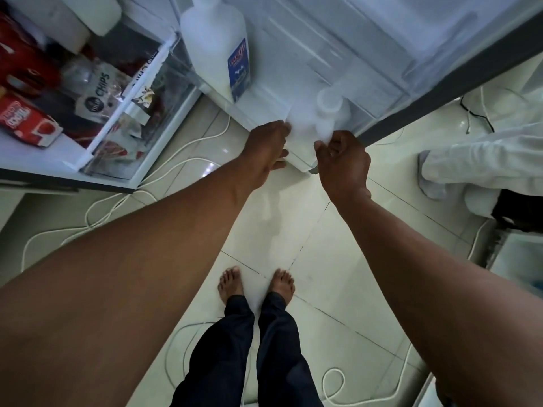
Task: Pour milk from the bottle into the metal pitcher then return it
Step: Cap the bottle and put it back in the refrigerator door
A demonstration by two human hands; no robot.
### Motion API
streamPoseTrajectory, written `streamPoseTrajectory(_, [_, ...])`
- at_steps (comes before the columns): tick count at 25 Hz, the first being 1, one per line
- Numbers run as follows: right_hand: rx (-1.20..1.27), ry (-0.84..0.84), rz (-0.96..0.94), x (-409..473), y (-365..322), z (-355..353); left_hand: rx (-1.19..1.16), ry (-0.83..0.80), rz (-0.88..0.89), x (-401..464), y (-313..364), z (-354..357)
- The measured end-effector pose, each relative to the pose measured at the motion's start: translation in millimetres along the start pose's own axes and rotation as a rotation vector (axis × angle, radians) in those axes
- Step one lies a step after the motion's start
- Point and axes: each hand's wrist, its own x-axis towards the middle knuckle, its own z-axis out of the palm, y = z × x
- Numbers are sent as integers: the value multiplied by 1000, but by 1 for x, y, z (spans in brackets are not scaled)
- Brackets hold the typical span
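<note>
A small white milk bottle (308, 118) with a white cap sits at the lower shelf of the open fridge door (367, 54). My left hand (269, 148) presses against its left side, thumb on top and fingers low by the shelf edge. On its right side, the curled fingers of my right hand (342, 163) grip it. A taller white bottle with a blue label (216, 48) stands in the same door shelf to the left. No metal pitcher is in view.
The fridge interior (97, 92) at left holds a chips bag (97, 92), a red carton (28, 120) and clear drawers. White cables (97, 207) loop over the tiled floor around my bare feet (255, 284). Another person in white (482, 163) is at right.
</note>
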Motion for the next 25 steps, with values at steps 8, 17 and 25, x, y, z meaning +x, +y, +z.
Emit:
streamPoseTrajectory(8, [-81,-76,-48,-76,-47,-71,518,75,365,-119,-3,-17])
streamPoseTrajectory(17, [-95,-16,-293,-179,-134,-205,916,80,822,-291,66,-27])
streamPoseTrajectory(25, [-108,226,-606,-222,-214,-330,960,271,1270,-408,177,-22])
